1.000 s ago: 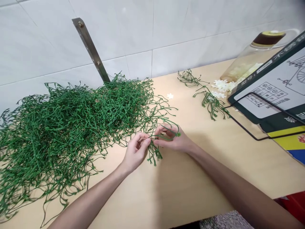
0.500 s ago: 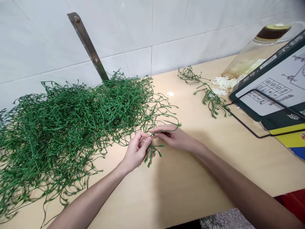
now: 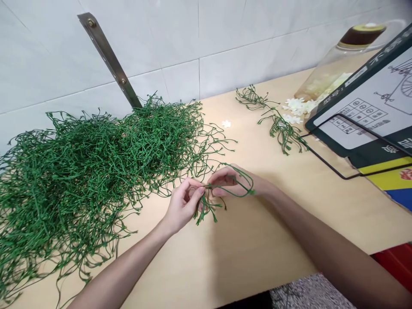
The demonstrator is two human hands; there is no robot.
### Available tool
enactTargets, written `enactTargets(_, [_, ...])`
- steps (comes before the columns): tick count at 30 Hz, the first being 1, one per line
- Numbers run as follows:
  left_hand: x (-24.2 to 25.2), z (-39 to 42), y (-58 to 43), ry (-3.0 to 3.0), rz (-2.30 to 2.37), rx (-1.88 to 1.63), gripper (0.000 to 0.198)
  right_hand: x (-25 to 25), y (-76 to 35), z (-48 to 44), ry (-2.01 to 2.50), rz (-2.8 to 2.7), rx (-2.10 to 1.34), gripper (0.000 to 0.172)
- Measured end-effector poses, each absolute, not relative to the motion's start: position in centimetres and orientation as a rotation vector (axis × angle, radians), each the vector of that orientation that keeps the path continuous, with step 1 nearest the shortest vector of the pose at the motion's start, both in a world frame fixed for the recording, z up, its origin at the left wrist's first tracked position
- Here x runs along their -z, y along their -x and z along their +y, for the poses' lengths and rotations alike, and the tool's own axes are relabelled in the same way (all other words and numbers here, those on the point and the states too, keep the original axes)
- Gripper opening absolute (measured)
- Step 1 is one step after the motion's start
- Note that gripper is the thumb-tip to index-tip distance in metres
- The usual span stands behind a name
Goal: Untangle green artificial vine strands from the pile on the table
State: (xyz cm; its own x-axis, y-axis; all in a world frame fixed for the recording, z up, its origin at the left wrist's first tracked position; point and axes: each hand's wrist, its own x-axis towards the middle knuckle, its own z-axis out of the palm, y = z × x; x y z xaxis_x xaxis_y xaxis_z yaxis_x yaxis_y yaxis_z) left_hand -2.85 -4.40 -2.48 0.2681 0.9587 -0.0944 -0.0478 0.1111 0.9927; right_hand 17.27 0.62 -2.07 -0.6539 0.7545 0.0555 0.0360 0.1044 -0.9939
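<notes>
Between the thumb and fingers of my left hand (image 3: 182,206) is a small bunch of green plastic flower stems (image 3: 206,209), its forked tips hanging below the fingers. My right hand (image 3: 237,189) is just to the right, fingers curled and their tips meeting the bunch near the left thumb. A long stem loops out of the bunch across the right hand. Part of the grip is hidden behind the stems and fingers. A large heap of similar green stems (image 3: 106,159) spreads over the table to the left, its loose ends close to both hands.
On the wooden table (image 3: 257,253) lie a separate green sprig (image 3: 283,133), one white blossom (image 3: 226,124) and more white blossoms (image 3: 298,106). A clear jug (image 3: 331,64) and a printed box (image 3: 370,111) with a black wire frame (image 3: 325,159) stand right. A metal strip (image 3: 109,56) leans on the tiled wall.
My right hand has turned and its fingers have curled, and the stem loop over it has swung right and widened. My left hand keeps its pinch. The view has shifted slightly.
</notes>
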Motion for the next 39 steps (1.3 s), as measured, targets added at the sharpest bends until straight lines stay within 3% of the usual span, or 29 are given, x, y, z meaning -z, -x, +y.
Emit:
enactTargets(10, [2.4,-4.6,2.9,-1.269,1.041,-0.918,0.032,1.4,-16.4,0.3,0.729,-1.76,-1.626,0.028])
enactTargets(18, [1.6,-4.6,2.6,-1.251,1.077,-0.954,0.034,1.1,-16.4,0.2,0.733,-1.698,-1.872,0.025])
enactTargets(23, [1.5,-4.7,2.7,-1.254,1.087,-0.994,0.033,0.5,-16.5,0.2,0.814,-1.973,-1.673,0.019])
enactTargets(34, [1.4,-4.5,2.5,-1.208,1.058,-1.028,0.034,0.9,-16.9,0.4,0.869,-1.865,-1.529,0.04])
enactTargets(39, [1.6,-4.5,2.6,-1.165,1.07,-1.03,0.034,0.9,-16.8,0.4,0.912,-1.947,-1.454,0.03])
